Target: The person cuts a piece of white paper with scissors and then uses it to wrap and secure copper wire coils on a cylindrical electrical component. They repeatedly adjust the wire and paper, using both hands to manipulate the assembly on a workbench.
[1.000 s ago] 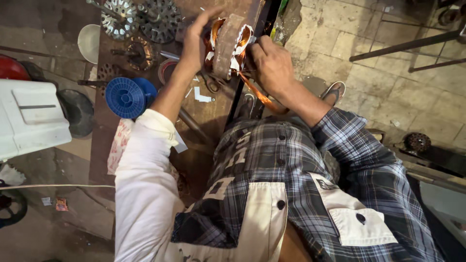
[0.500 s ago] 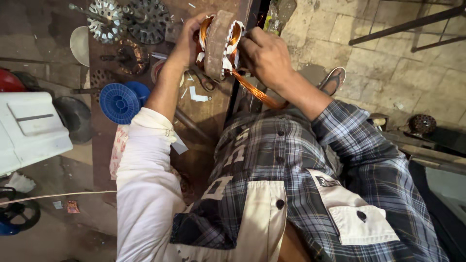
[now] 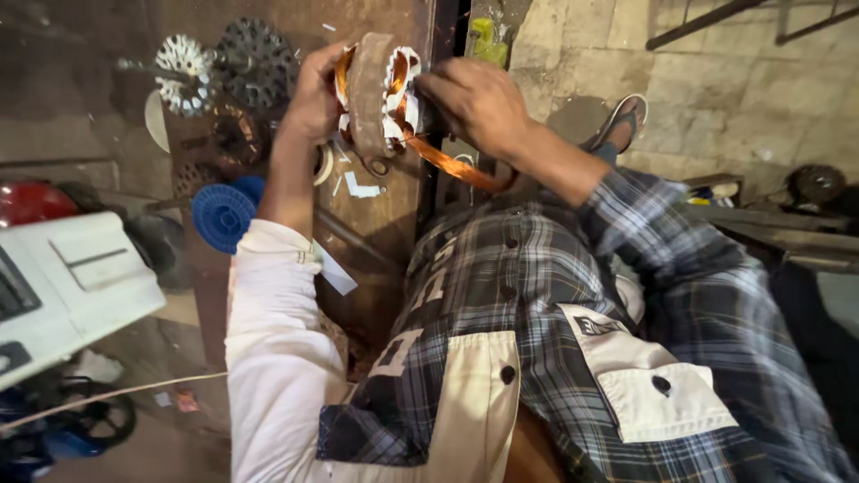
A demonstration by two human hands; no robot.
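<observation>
A ring-shaped motor stator (image 3: 371, 94) with copper windings and white insulation paper stands on edge on the brown workbench (image 3: 394, 224). My left hand (image 3: 315, 94) grips its left side. My right hand (image 3: 474, 103) presses on the windings at its right side. A bundle of copper wire (image 3: 452, 165) loops from the stator down toward my right wrist.
Two finned metal rotors (image 3: 224, 58) lie at the bench's back left. A blue plastic spool (image 3: 222, 216) sits left of my forearm, near a white machine casing (image 3: 67, 286). White paper scraps (image 3: 358, 188) lie under the stator. My sandalled foot (image 3: 617, 121) rests on stone paving.
The stator has turned in my hands so its outer band faces up more squarely. My right hand has shifted onto the windings. The view has shifted slightly.
</observation>
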